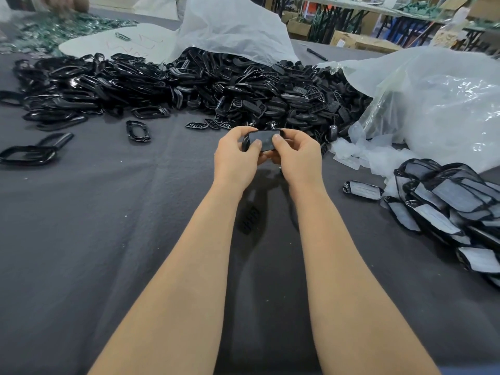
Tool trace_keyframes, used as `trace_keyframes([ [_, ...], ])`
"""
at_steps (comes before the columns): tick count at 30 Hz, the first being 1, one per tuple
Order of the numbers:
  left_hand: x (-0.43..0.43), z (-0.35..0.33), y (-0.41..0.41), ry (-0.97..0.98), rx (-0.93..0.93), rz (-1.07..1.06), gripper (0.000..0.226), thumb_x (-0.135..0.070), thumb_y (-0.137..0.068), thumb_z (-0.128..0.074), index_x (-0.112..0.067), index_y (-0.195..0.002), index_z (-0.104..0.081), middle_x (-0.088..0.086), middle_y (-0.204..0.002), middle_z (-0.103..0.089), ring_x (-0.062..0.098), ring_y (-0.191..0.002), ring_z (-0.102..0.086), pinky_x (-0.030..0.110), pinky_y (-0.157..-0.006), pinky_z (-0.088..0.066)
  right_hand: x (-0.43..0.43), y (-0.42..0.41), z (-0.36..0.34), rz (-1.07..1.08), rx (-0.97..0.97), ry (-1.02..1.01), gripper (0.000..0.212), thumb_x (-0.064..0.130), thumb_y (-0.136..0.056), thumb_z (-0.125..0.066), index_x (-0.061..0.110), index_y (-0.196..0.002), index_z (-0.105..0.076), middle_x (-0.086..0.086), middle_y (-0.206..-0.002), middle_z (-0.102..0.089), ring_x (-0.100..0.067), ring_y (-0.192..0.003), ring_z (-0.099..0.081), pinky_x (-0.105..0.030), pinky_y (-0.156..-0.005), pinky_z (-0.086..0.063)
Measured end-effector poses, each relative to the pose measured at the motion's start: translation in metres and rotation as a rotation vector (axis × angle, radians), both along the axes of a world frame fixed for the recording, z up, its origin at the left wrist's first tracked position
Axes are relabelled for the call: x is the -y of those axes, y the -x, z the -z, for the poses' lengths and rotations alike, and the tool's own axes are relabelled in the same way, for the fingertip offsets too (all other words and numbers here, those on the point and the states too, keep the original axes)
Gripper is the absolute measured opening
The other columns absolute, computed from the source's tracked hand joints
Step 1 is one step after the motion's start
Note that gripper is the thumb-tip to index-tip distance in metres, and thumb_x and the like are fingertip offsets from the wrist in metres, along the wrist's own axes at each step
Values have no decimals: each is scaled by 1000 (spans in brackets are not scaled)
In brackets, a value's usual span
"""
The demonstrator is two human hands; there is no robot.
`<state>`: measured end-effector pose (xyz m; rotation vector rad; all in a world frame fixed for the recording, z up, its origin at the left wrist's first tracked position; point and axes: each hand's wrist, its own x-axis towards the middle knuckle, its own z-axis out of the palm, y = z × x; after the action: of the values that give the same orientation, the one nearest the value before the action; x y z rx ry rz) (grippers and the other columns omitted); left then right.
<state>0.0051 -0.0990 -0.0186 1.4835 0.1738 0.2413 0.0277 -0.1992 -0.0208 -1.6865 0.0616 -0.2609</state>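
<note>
A small black oval plastic shell (262, 139) with a smooth dark face is held over the grey cloth at the middle of the view. My left hand (238, 158) grips its left end, thumb pressed on the face. My right hand (296, 155) grips its right end, thumb also on top. Both sets of fingers curl beneath the part and hide its underside. One loose black grille-like insert (250, 216) lies on the cloth between my forearms.
A big heap of black frames and inserts (189, 87) spreads across the far table, spilling from white plastic bags (433, 104). Finished pieces with pale film (454, 209) are piled at right. Loose black frames (29, 154) lie at left. Another person's hand (65, 2) works at far left.
</note>
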Motion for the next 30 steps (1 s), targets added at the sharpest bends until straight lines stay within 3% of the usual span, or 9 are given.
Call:
trace_keyframes([
  [4,-1,0,0,-80,1,10,19,-8,-96,-56,-26,-102,-56,8,-95,-71,12,-71,-72,24,-69,-59,1,-1,1,25,8,96,23,13,-93,-57,5,-113,-66,-9,-99,-70,-21,-86,-69,-36,-81,-57],
  [8,-2,-1,1,-106,7,15,20,-8,-97,-53,-28,-102,-52,9,-95,-70,5,-60,-69,15,-58,-54,5,0,0,-15,-7,64,27,13,-94,-57,6,-119,-62,-9,-98,-70,-13,-73,-69,-20,-63,-54],
  [11,-3,-1,1,-108,-1,-3,20,-9,-98,-52,-29,-101,-51,9,-100,-69,4,-61,-69,14,-58,-53,7,0,-1,-66,-20,135,30,10,-92,-57,7,-122,-58,-7,-94,-70,-19,-82,-70,-29,-75,-57],
  [14,-2,0,2,-111,10,15,19,-10,-98,-53,-29,-102,-52,8,-98,-70,5,-63,-69,17,-63,-56,5,2,-2,-42,-9,171,23,8,-90,-58,11,-113,-59,-10,-96,-69,-25,-88,-69,-43,-87,-55],
  [18,-1,1,1,-176,32,41,24,-8,-94,-57,-27,-107,-54,5,-93,-72,4,-64,-68,22,-68,-58,6,2,-3,-14,-15,148,16,7,-89,-60,21,-96,-55,-2,-83,-68,-24,-82,-69,-46,-87,-55],
  [21,-1,2,0,-181,16,21,30,-3,-93,-55,-24,-115,-56,4,-97,-71,6,-68,-69,27,-74,-60,6,4,-4,-32,-10,138,17,6,-89,-60,19,-98,-56,-1,-81,-68,-19,-76,-68,-43,-85,-56],
  [26,-3,2,0,-134,-16,9,36,0,-93,-53,-19,-123,-58,4,-95,-71,12,-75,-71,34,-83,-58,0,6,-4,-52,-15,212,25,6,-85,-63,9,-110,-59,-13,-97,-69,-29,-92,-67,-48,-90,-51],
  [30,-1,0,1,-122,-24,34,37,0,-96,-49,-20,-126,-56,9,-104,-70,12,-75,-70,29,-82,-58,2,7,-5,-42,-33,148,25,3,-87,-60,9,-112,-59,-13,-96,-71,-29,-89,-69,-48,-90,-52],
])
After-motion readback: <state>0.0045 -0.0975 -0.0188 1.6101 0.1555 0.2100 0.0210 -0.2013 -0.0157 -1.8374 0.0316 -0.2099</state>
